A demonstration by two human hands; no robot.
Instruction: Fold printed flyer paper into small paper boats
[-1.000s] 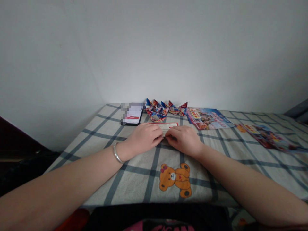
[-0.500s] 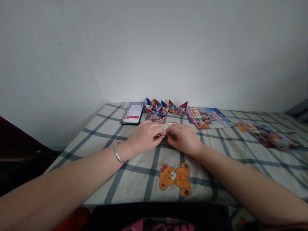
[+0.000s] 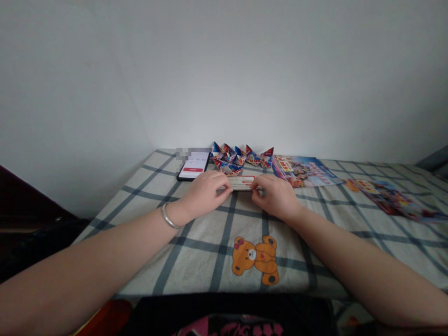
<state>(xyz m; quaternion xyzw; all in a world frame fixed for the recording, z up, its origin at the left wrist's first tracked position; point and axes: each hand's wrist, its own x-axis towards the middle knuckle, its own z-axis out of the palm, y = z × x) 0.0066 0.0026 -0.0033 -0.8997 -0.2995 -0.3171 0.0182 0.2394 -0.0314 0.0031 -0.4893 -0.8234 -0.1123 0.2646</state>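
Note:
Between my hands is a piece of printed paper point(image 3: 241, 183), white with red along its far edge and a straight edge toward me. My left hand point(image 3: 209, 193), with a silver bangle at the wrist, pinches the paper's left end between thumb and fingers. At the right end, my right hand point(image 3: 275, 196) is closed on the same paper, fingertips together. Both ends of the paper are partly hidden by my fingers. Just behind it stand several folded paper shapes point(image 3: 229, 161) in blue and red print, with pointed corners.
A phone point(image 3: 194, 165) with a lit screen lies left of the folded shapes. Colourful printed leaflets point(image 3: 308, 171) lie to the right, with more leaflets point(image 3: 395, 198) farther right. A checked cloth with a bear print point(image 3: 255, 260) covers the table. A pale wall point(image 3: 245, 74) rises behind.
My hands have moved apart, from nearly touching at the paper's middle to its two ends. More of the paper now shows between them.

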